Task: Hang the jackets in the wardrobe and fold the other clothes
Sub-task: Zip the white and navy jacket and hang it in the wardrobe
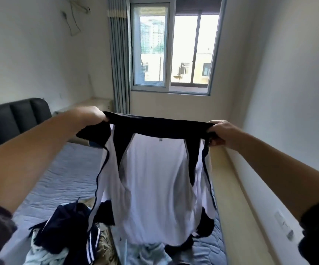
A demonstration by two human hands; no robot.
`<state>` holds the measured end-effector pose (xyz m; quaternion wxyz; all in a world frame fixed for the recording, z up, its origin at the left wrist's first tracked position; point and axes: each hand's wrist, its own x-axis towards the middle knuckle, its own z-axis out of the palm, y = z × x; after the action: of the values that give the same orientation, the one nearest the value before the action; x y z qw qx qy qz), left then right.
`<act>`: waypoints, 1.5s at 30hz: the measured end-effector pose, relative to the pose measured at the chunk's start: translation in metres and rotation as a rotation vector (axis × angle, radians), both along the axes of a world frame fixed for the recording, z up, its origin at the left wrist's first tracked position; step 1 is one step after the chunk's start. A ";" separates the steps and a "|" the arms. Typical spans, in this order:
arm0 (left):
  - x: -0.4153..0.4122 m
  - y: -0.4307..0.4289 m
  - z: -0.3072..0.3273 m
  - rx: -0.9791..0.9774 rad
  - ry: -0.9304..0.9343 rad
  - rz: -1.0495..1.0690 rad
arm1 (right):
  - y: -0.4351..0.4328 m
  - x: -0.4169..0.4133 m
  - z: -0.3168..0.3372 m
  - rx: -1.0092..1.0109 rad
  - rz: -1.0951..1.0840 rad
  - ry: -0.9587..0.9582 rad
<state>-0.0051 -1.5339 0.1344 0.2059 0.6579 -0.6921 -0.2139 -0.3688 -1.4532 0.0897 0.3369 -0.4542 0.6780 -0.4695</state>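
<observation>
A: What's around?
B: A pile of clothes [65,232] on the bed [63,175] below, the headboard [11,119] to the left, and a window [174,50] with a curtain [119,54] ahead.
A: Any writing?
B: A neck tag [160,139], too blurred to read.
A: Hands?
B: Left hand [92,116] and right hand [218,133] are outstretched, each grip clamped on the collar of the jacket [154,178], which hangs spread above the bed.

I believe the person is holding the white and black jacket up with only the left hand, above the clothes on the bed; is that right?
Not quite: the head view shows the left hand and the right hand each gripping the jacket at one end of its dark collar. It does hang above the clothes on the bed.
</observation>
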 end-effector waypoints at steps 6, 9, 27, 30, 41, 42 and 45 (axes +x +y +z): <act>-0.020 0.019 -0.007 0.288 0.761 -0.073 | 0.018 0.025 0.003 -0.038 0.003 -0.456; -0.028 0.019 -0.001 0.313 0.986 -0.079 | 0.017 0.024 0.022 -0.061 0.069 -0.565; -0.126 -0.117 -0.325 0.667 0.540 -0.107 | -0.151 0.062 -0.289 0.327 0.189 -0.011; -0.117 -0.090 -0.433 0.740 0.363 0.007 | -0.115 0.069 -0.399 0.496 0.150 -0.043; -0.077 0.049 -0.709 1.289 0.261 0.240 | 0.029 0.106 -0.687 1.007 0.122 -0.156; -0.079 0.056 -0.725 1.317 0.291 0.282 | 0.037 0.110 -0.707 1.033 0.057 -0.215; -0.089 0.071 -0.768 1.376 0.417 0.409 | 0.052 0.123 -0.756 1.099 -0.244 -0.428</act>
<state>-0.0940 -1.4634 -0.6335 -0.0896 0.6996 -0.2126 -0.6763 -0.2463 -1.4009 -0.6668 0.5951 -0.0276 0.7858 -0.1665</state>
